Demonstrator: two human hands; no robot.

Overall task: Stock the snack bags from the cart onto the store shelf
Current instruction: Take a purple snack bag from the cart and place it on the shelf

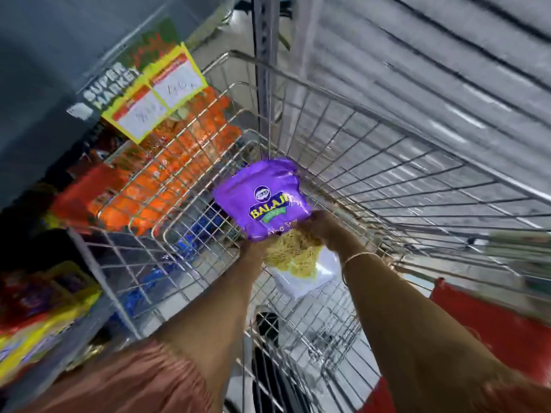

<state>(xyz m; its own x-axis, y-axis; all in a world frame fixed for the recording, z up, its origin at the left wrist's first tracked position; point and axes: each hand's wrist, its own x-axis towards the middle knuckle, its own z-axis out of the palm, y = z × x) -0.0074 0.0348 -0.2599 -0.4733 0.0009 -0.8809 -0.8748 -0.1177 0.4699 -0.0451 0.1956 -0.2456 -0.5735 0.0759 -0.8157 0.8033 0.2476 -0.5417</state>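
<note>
The purple snack bag [262, 198] hangs above the cart [387, 186], our left hand [253, 245] and right hand [319, 225] both closed on its near end, its long axis pointing far-left toward the stocked shelf [167, 150].

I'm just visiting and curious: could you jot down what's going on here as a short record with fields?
place: store aisle, seen from a head camera
held item: purple snack bag, clear lower part showing yellow noodle-like snack
left hand: grips the bag's lower left edge
right hand: grips the bag's lower right side
position: bag held above the wire cart
to the left: orange packets under a yellow price tag
image quality: blurred at the edges
</note>
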